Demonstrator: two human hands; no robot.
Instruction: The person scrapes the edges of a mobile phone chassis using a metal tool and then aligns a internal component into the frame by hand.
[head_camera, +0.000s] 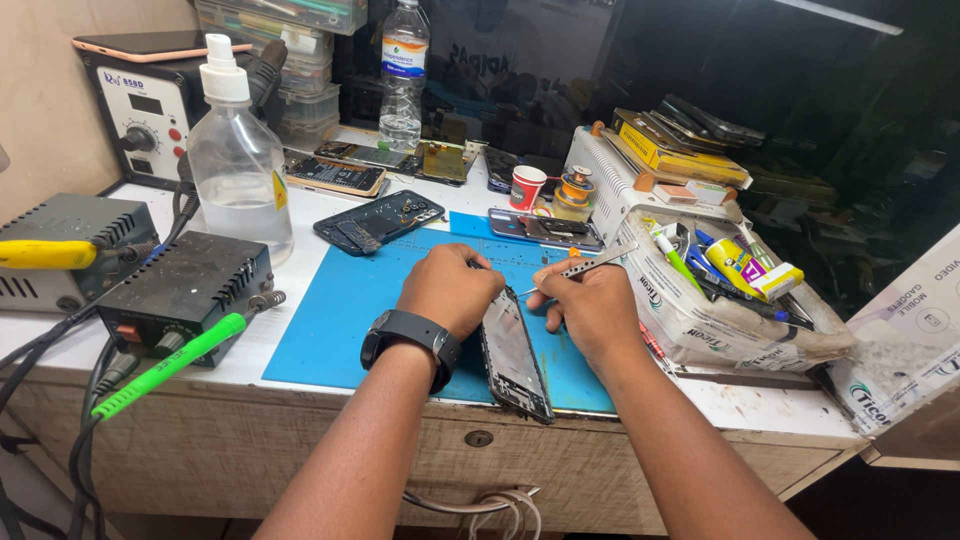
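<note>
My left hand, with a black watch on the wrist, grips the upper end of an opened black phone that lies tilted on its edge over a blue work mat. My right hand pinches metal tweezers, with their tips pointing left toward the phone's top end, just beside my left fingers.
A clear spray bottle, two black power units and a green-handled soldering iron stand at left. Dismantled phones, a red cup and a plastic tray of tools lie behind and right. The bench's front edge is near.
</note>
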